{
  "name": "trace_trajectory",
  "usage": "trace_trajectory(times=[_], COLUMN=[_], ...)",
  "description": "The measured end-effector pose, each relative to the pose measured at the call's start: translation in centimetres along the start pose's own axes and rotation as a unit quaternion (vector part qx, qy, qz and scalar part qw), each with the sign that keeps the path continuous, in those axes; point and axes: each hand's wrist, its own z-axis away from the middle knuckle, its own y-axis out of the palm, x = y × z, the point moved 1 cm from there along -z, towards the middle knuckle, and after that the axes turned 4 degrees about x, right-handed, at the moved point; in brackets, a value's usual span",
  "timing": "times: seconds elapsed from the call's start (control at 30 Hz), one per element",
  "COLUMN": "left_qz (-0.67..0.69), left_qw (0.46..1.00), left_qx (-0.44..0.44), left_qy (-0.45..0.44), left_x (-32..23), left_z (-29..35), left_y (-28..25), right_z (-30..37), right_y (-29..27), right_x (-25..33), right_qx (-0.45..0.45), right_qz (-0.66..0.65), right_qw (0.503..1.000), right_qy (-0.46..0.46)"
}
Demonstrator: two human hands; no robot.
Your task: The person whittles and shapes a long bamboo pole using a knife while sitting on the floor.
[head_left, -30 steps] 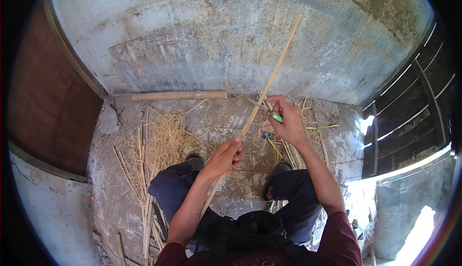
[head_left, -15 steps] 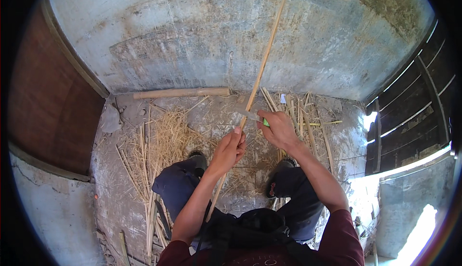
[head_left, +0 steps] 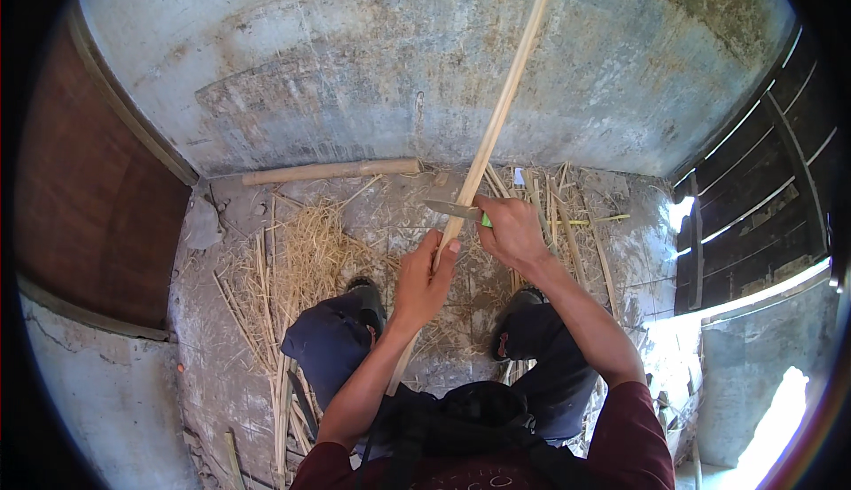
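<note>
A long pale bamboo strip [head_left: 503, 104] slants up from between my knees toward the far wall, its broad face now turned up. My left hand [head_left: 424, 279] is closed round it below its middle, thumb on top. Just above that grip, a knife [head_left: 454, 209] lies across the strip with its blade pointing left. My right hand [head_left: 512, 233] is closed on the knife's green handle, which shows only in part between the fingers. The blade appears to touch the strip. The strip's lower end passes behind my left wrist and reaches my lap.
A heap of straw-like shavings [head_left: 310, 255] lies on the floor left of my feet, with long strips [head_left: 282, 401] beside it. More strips [head_left: 567, 224] lie to the right. A bamboo pole [head_left: 332, 172] rests along the foot of the stained wall [head_left: 355, 73]. Dark wooden slats [head_left: 753, 206] stand at right.
The bamboo strip has been rolled so its wider face shows, and its upper end has shifted slightly right and up. More of the knife blade now shows left of the strip.
</note>
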Motion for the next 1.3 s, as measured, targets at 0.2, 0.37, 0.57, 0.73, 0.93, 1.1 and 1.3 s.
trace_trajectory(times=[0.2, 0.37, 0.57, 0.73, 0.93, 1.1, 1.3], left_qz=[0.018, -0.036, -0.069, -0.071, -0.054, -0.052, 0.044], left_qw=[1.000, 0.999, 0.997, 0.997, 0.998, 0.997, 0.995], left_qx=[-0.003, -0.021, -0.026, -0.015, -0.011, -0.032, -0.015], left_qy=[-0.018, -0.013, 0.003, -0.001, -0.019, -0.056, -0.087], left_x=[-0.7, -0.7, -1.7, -2.0, -0.9, 0.1, 0.1], left_z=[0.2, 0.2, 0.5, 0.6, 0.8, 0.1, -0.1], left_y=[0.2, 0.3, 0.0, 0.1, -1.4, -2.0, -1.6], right_z=[-0.4, -1.0, -1.9, -2.7, -2.5, -0.5, 0.3], right_y=[0.0, 0.5, 0.2, -0.6, -2.8, -1.8, -1.7], right_x=[0.9, -0.1, -2.0, -5.7, -3.4, -0.8, 2.2], right_qx=[-0.009, 0.019, -0.037, -0.080, -0.029, -0.071, 0.038], right_qz=[0.020, 0.042, 0.023, 0.049, -0.139, -0.318, -0.130], right_qw=[1.000, 0.999, 0.998, 0.992, 0.980, 0.942, 0.989], right_qy=[-0.002, 0.026, 0.039, 0.081, 0.141, 0.077, -0.054])
